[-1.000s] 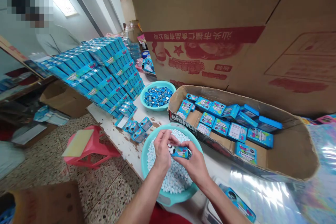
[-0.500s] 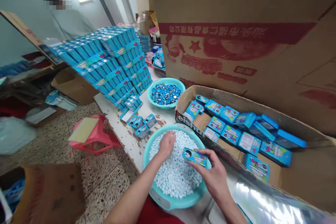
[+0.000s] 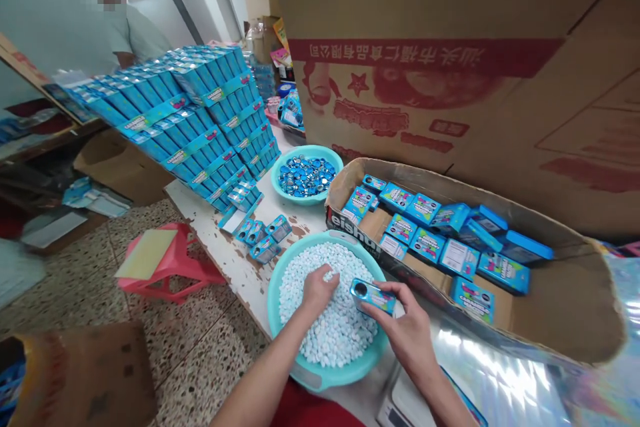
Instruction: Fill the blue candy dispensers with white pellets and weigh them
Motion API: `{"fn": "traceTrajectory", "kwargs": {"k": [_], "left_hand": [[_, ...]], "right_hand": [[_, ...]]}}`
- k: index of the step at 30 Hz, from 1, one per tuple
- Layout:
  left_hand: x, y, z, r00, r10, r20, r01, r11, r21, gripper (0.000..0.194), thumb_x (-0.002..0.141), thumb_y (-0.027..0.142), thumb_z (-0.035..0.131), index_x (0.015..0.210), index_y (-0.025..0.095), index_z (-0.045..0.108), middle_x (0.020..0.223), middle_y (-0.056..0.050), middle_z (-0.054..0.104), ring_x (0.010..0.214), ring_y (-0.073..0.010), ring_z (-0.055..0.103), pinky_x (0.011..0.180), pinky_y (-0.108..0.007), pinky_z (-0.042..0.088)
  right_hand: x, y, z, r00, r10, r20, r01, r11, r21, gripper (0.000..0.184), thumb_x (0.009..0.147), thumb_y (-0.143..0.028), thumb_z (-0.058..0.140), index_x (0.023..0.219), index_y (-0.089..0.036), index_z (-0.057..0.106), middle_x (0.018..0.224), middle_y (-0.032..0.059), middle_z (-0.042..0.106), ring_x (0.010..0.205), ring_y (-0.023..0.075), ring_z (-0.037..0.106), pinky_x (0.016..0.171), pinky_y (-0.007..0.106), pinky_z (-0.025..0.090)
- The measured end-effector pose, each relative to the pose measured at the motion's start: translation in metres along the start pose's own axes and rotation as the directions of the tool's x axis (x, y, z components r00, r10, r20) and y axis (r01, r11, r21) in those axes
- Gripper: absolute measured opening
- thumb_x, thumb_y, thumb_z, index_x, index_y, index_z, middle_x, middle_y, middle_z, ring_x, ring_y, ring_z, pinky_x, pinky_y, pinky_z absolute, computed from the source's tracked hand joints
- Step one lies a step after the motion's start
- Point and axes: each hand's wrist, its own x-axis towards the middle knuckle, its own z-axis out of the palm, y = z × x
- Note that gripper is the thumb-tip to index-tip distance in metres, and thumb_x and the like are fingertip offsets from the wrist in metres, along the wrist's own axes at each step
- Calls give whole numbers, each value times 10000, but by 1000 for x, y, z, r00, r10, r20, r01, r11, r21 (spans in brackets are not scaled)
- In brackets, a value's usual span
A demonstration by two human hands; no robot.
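My right hand [image 3: 407, 320] grips a small blue box [image 3: 371, 296] between thumb and fingers, above the right side of a turquoise basin [image 3: 274, 293]. A dark round opening shows at the near-left end of the box. The basin is filled with small white candies [image 3: 333, 340]. Just left of the box, my left hand [image 3: 319, 292] is over the heap, its fingers curled, with a few white candies showing at the fingertips. How many it holds is hidden.
A cut-down carton [image 3: 570, 293] with several blue boxes stands on the right. Behind the basin is a bowl [image 3: 280, 195] of shiny blue lids. Stacked display trays [image 3: 200, 127] of blue boxes rise at left. A pink stool [image 3: 185, 267] stands on the floor; a person [image 3: 115, 27] is behind.
My left hand has shifted right, closer to the box, and candies now show at its fingertips. The box has tilted so its dark opening faces up more. The view has shifted slightly.
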Motion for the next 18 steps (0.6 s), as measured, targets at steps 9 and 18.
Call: {"fn": "traceTrajectory", "kwargs": {"k": [9, 18], "left_hand": [[-33, 81, -4, 981, -149, 126, 195, 755, -626, 266, 662, 377, 667, 700, 187, 485, 602, 39, 527, 431, -85, 464, 413, -203, 331], [-31, 100, -1, 997, -82, 3, 61, 717, -695, 260, 671, 332, 668, 757, 197, 464, 612, 58, 527, 484, -96, 539, 501, -218, 417]], "right_hand": [[-9, -12, 14, 977, -182, 115, 199, 966, -163, 241, 699, -364, 667, 891, -232, 606, 907, 46, 687, 875, 262, 620, 788, 387, 449], [-6, -30, 23, 961, -232, 153, 259, 947, -189, 204, 680, -307, 666, 845, -239, 567, 866, 15, 683, 836, 235, 625, 765, 355, 444]]}}
